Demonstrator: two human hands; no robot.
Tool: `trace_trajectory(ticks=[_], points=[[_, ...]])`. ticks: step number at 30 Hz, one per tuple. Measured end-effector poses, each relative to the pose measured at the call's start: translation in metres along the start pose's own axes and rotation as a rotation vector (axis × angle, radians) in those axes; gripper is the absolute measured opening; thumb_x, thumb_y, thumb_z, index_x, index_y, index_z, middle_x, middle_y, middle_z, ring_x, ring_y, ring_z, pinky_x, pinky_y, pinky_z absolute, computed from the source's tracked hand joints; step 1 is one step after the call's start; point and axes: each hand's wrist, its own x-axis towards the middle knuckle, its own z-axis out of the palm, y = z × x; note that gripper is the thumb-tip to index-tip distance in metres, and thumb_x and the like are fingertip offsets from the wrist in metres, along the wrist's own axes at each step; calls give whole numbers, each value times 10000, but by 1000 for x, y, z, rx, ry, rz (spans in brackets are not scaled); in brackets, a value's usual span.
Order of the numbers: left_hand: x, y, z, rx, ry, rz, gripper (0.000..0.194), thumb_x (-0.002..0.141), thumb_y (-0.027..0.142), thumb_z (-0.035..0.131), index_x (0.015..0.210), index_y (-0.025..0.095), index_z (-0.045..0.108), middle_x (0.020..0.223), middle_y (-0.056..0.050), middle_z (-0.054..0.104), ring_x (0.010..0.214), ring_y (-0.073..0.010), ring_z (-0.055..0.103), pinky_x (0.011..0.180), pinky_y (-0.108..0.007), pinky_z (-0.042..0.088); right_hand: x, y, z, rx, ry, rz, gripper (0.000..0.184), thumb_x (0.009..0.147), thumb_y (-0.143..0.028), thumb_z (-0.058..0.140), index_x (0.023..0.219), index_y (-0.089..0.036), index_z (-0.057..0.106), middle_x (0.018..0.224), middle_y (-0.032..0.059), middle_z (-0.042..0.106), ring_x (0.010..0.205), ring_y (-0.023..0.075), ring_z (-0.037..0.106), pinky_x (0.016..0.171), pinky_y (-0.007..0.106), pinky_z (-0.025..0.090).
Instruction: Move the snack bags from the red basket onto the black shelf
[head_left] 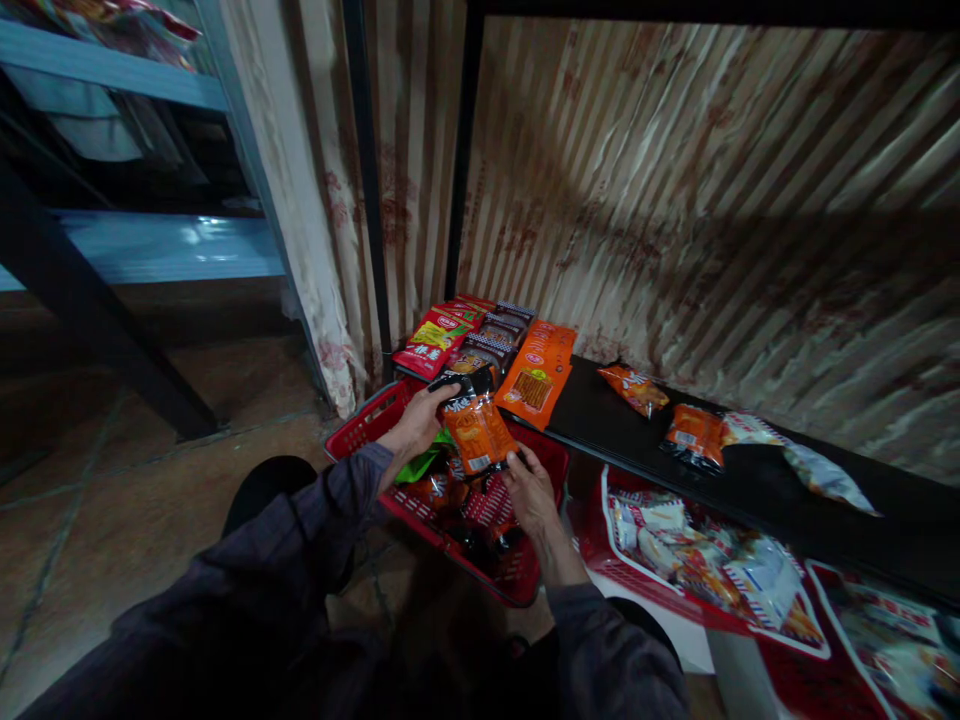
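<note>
A packet (481,432) in orange and black tops a red basket (356,425), with vivid green wrapping (421,463) at the packet's 8 o'clock. Red pouches (433,345) splashed yellow and green line 11 o'clock; dark brown packs (491,350) with checked edges, 12; bright orange sachets (536,378), between 1 and 2, before a beige curtain (712,150) patterned in reddish-brown florals. The shelf (622,432) at 3 is black.

Head view, facing forward and down, held packet (480,432) near.
</note>
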Motion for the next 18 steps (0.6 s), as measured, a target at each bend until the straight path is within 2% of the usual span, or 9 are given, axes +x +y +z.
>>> trace_trajectory(ticks=[5, 8, 14, 18], points=[[3, -3, 1, -26, 7, -13, 312, 605, 131, 804, 905, 137, 717, 873, -58, 753, 765, -169, 675, 740, -276, 527, 2, -3, 5, 102, 117, 4, 411, 463, -286, 930, 767, -211, 662, 784, -13, 748, 727, 125, 693, 715, 234, 578], [6, -3, 1, -21, 12, -32, 301, 607, 102, 792, 900, 137, 731, 858, -55, 754, 744, -160, 672, 709, -259, 524, 3, -1, 1, 100, 135, 6, 410, 469, -297, 931, 763, -213, 658, 798, -6, 746, 761, 131, 698, 725, 234, 574], [11, -2, -3, -1, -49, -110, 348, 611, 43, 764, 950, 119, 750, 880, -75, 764, 726, -163, 688, 711, -268, 537, 2, 1, -12, -33, 158, -32, 403, 532, -389, 905, 788, -223, 642, 752, -37, 718, 622, 102, 650, 573, 206, 524], [20, -4, -10, -9, -47, -134, 329, 630, 15, 750, 946, 109, 754, 884, -91, 764, 724, -171, 692, 707, -276, 543, 1, -1, -11, -69, 140, -61, 401, 564, -419, 886, 831, -226, 659, 803, -28, 734, 699, 128, 676, 666, 246, 548]])
